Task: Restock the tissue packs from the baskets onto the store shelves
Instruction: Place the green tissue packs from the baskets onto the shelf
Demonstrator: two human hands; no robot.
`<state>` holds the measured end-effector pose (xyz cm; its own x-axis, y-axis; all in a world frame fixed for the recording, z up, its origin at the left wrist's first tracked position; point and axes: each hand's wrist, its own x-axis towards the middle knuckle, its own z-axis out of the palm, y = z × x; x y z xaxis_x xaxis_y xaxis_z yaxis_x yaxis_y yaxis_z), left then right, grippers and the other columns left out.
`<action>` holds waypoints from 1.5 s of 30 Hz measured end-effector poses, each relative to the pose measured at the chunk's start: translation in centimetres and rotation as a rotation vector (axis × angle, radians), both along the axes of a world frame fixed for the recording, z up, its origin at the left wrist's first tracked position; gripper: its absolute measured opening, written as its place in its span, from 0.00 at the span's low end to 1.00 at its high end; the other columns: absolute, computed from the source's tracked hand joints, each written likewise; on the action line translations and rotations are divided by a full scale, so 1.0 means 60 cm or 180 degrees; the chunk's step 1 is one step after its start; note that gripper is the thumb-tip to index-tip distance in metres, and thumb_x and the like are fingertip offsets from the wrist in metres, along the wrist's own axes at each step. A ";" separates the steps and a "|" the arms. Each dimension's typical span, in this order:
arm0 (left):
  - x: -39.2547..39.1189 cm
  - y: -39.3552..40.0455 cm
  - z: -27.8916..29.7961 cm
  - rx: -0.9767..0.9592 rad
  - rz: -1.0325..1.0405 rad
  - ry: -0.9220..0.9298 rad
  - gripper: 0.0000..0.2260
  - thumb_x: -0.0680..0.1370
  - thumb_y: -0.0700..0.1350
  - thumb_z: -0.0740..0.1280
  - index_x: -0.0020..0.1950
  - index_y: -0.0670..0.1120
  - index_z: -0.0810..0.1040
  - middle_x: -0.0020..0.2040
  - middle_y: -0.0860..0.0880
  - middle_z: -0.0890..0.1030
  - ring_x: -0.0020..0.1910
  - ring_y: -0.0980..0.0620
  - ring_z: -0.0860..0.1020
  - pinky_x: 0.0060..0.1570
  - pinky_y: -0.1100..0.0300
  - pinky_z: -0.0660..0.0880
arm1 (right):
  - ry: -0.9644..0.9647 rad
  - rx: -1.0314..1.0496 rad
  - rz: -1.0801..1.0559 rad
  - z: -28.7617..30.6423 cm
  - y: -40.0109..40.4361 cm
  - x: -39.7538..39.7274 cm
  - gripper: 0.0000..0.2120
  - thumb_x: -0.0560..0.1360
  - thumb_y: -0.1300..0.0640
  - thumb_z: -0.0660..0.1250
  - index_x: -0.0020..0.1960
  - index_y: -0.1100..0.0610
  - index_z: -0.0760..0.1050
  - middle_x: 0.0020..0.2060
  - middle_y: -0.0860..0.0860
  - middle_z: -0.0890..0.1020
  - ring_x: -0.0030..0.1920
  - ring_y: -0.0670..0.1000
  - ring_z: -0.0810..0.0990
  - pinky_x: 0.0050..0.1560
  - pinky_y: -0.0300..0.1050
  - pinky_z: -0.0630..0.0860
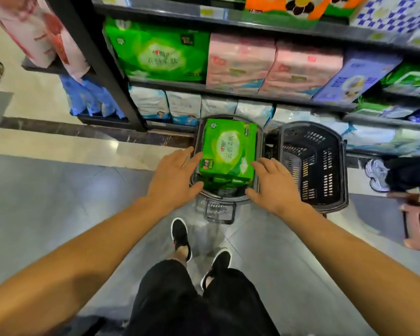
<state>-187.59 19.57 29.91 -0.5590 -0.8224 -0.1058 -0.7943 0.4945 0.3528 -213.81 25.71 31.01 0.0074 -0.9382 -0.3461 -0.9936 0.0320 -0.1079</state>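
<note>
Head camera shows both hands reaching down to one green tissue pack [229,147], which stands in the grey basket [260,146] on the floor in front of the shelves. The left hand [172,177] has straight, spread fingers at the left side of the pack, and the right hand [270,183] has relaxed fingers at its right side; neither hand grasps the pack yet, and I cannot tell if the fingertips already touch it. More green packs seem to lie under this one. Just beside, on the right, is a black basket [313,163] that looks empty. To do this step well, I think both palms should press the two short sides equally, low on the pack, because the soft wrapping can slip. The same green packs [159,50] stand on the middle shelf above, so this is probably the right place for it.
</note>
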 end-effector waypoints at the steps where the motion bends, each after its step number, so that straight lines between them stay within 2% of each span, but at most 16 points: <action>1: 0.008 -0.009 -0.016 0.0030 -0.0050 -0.0024 0.33 0.73 0.60 0.59 0.71 0.41 0.72 0.68 0.34 0.74 0.63 0.33 0.75 0.62 0.37 0.73 | 0.0014 0.0087 -0.0012 -0.017 -0.004 0.006 0.37 0.75 0.39 0.64 0.78 0.56 0.61 0.76 0.58 0.64 0.75 0.62 0.61 0.77 0.57 0.56; 6: 0.023 -0.065 -0.092 0.0303 -0.0074 -0.0069 0.31 0.72 0.58 0.61 0.69 0.40 0.73 0.65 0.33 0.75 0.60 0.32 0.77 0.57 0.36 0.75 | 0.0083 0.0476 -0.0152 -0.096 -0.036 0.026 0.37 0.77 0.38 0.59 0.79 0.56 0.56 0.78 0.57 0.59 0.77 0.61 0.56 0.77 0.56 0.55; 8: 0.018 -0.085 -0.123 0.0339 -0.0026 -0.0073 0.30 0.73 0.55 0.65 0.70 0.40 0.72 0.66 0.34 0.74 0.61 0.32 0.76 0.60 0.38 0.73 | 0.0097 0.0629 -0.0189 -0.124 -0.054 0.024 0.37 0.78 0.39 0.61 0.80 0.55 0.54 0.79 0.57 0.57 0.78 0.60 0.54 0.77 0.55 0.53; 11: -0.002 -0.109 -0.171 0.0495 0.0124 -0.0244 0.31 0.75 0.53 0.69 0.75 0.42 0.67 0.73 0.36 0.68 0.70 0.34 0.68 0.70 0.41 0.64 | 0.0056 0.0673 -0.0160 -0.171 -0.080 0.009 0.37 0.77 0.41 0.63 0.79 0.56 0.56 0.78 0.57 0.59 0.77 0.60 0.57 0.77 0.54 0.55; 15: -0.043 -0.130 -0.256 0.0748 0.0371 -0.0256 0.33 0.72 0.56 0.64 0.74 0.42 0.69 0.72 0.37 0.70 0.68 0.36 0.71 0.67 0.43 0.67 | 0.0072 0.0828 -0.0023 -0.255 -0.122 -0.028 0.39 0.76 0.41 0.66 0.79 0.56 0.56 0.77 0.57 0.60 0.77 0.59 0.57 0.77 0.54 0.54; 18: -0.079 -0.144 -0.330 0.1067 0.0615 -0.0503 0.34 0.76 0.55 0.66 0.79 0.48 0.59 0.78 0.43 0.61 0.74 0.40 0.61 0.72 0.44 0.61 | 0.0051 0.0910 0.0096 -0.328 -0.165 -0.063 0.39 0.76 0.42 0.67 0.79 0.56 0.56 0.78 0.57 0.59 0.77 0.60 0.56 0.78 0.53 0.53; 21: -0.111 -0.149 -0.403 0.1240 0.0842 -0.0578 0.33 0.77 0.54 0.66 0.78 0.48 0.58 0.77 0.44 0.60 0.75 0.40 0.60 0.72 0.43 0.60 | -0.0050 0.1052 0.0208 -0.415 -0.211 -0.090 0.40 0.75 0.44 0.70 0.79 0.55 0.55 0.78 0.57 0.57 0.78 0.61 0.54 0.78 0.54 0.52; 26: -0.138 -0.150 -0.535 0.1425 0.1277 -0.0518 0.32 0.77 0.54 0.65 0.78 0.47 0.59 0.76 0.45 0.62 0.73 0.41 0.62 0.71 0.45 0.62 | -0.0017 0.1085 0.0553 -0.569 -0.274 -0.094 0.46 0.73 0.42 0.71 0.81 0.51 0.48 0.80 0.55 0.49 0.79 0.62 0.47 0.78 0.58 0.50; 31: -0.143 -0.130 -0.640 0.1392 0.1585 -0.0411 0.32 0.77 0.55 0.66 0.77 0.45 0.61 0.74 0.43 0.66 0.71 0.38 0.66 0.69 0.44 0.66 | 0.0185 0.1105 0.0709 -0.690 -0.312 -0.064 0.56 0.71 0.40 0.73 0.80 0.47 0.34 0.79 0.52 0.34 0.78 0.61 0.35 0.77 0.59 0.39; 33: -0.152 -0.126 -0.664 0.1416 0.1654 -0.0340 0.33 0.76 0.54 0.67 0.77 0.44 0.61 0.74 0.42 0.67 0.70 0.37 0.66 0.69 0.43 0.67 | 0.0394 0.0940 0.0784 -0.729 -0.302 -0.063 0.61 0.70 0.44 0.75 0.78 0.48 0.28 0.78 0.54 0.31 0.78 0.63 0.34 0.77 0.62 0.40; 35: -0.162 -0.125 -0.680 0.1432 0.1766 -0.0231 0.33 0.76 0.53 0.68 0.77 0.43 0.62 0.74 0.42 0.67 0.70 0.37 0.67 0.69 0.44 0.67 | 0.0529 0.0647 0.0821 -0.758 -0.290 -0.066 0.63 0.70 0.52 0.77 0.76 0.48 0.24 0.78 0.54 0.32 0.78 0.65 0.37 0.77 0.64 0.45; 37: -0.173 -0.120 -0.689 0.1535 0.1930 -0.0094 0.33 0.76 0.53 0.68 0.77 0.43 0.61 0.74 0.42 0.67 0.70 0.37 0.67 0.69 0.44 0.67 | 0.0546 0.0488 0.0813 -0.766 -0.289 -0.068 0.63 0.69 0.57 0.77 0.76 0.47 0.25 0.79 0.53 0.36 0.79 0.64 0.41 0.77 0.64 0.48; 40: -0.193 -0.118 -0.693 0.1821 0.2364 0.0250 0.35 0.76 0.55 0.68 0.78 0.45 0.59 0.73 0.43 0.67 0.70 0.40 0.69 0.68 0.46 0.68 | 0.0273 0.0359 0.0847 -0.747 -0.307 -0.080 0.57 0.69 0.60 0.76 0.80 0.48 0.37 0.80 0.53 0.43 0.79 0.63 0.43 0.77 0.63 0.47; 42: -0.207 -0.125 -0.696 0.1953 0.2593 0.0517 0.38 0.74 0.61 0.67 0.78 0.47 0.59 0.72 0.44 0.69 0.69 0.42 0.70 0.66 0.47 0.70 | 0.0057 0.0305 0.0871 -0.719 -0.329 -0.091 0.51 0.70 0.61 0.75 0.81 0.49 0.45 0.80 0.54 0.48 0.79 0.63 0.46 0.77 0.64 0.47; 45: -0.229 -0.149 -0.689 0.2055 0.3163 0.1102 0.40 0.70 0.68 0.64 0.76 0.51 0.61 0.68 0.49 0.74 0.66 0.47 0.73 0.63 0.50 0.72 | -0.0183 0.0251 0.0925 -0.684 -0.355 -0.112 0.47 0.70 0.58 0.76 0.80 0.50 0.52 0.79 0.54 0.54 0.78 0.64 0.50 0.76 0.66 0.51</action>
<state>-201.33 10.63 -11.43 0.1993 -0.7581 -0.6209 -0.5419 -0.6132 0.5748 -220.56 4.39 -10.05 0.2933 -0.8640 -0.4092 -0.9547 -0.2423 -0.1727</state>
